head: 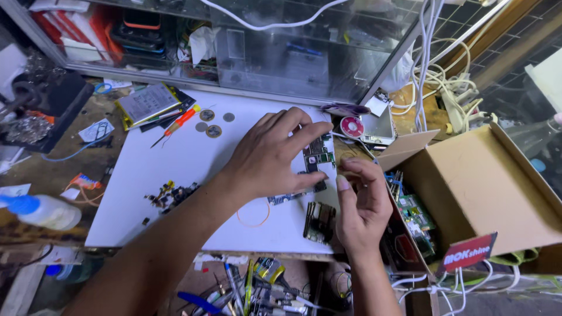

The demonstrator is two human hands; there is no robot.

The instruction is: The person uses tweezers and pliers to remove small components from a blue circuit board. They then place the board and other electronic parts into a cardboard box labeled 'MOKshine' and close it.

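Our left hand [270,155] pins a circuit board [316,153] to the white bench [175,169], grip narrow; our right hand [360,205] hovers beside, fingers loosely curled, holding nothing.

Desk [41,169]: brown, cluttered, carrying a white board [152,175] mid-frame.
Board, upper left: flat battery pack [147,103], red-handled screwdriver [178,124], three coins [212,122].
Board, centre right: circuit board [316,153].
Board, lower right: second circuit board [319,222].
Desk, lower left: blue-capped bottle [42,211].

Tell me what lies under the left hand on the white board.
Under the left hand lies a phone circuit board; its ends show past the fingers, on the white board. Its middle is covered.
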